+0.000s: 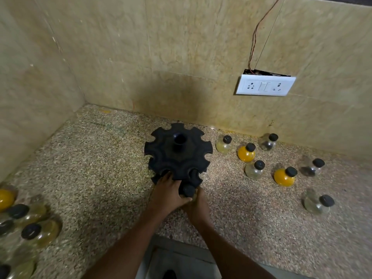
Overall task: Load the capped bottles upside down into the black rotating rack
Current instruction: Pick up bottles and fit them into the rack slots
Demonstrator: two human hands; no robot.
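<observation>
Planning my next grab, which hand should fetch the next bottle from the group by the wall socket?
Right, probably. Those upright bottles stand right of the black rack, on the right hand side, while the left hand braces the rack's near edge.

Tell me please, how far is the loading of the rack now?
Barely begun: every visible top slot of the black rack is empty. Both hands, left hand and right hand, hold one capped bottle at its near edge. Seven bottles wait at right, more at left.

1. A speckled granite counter (96, 170) meets beige tiled walls (181, 47) in a corner.
2. A white switch-and-socket plate (265, 85) hangs tilted on the wall.
3. Red wires (254, 40) run upward from it.
</observation>
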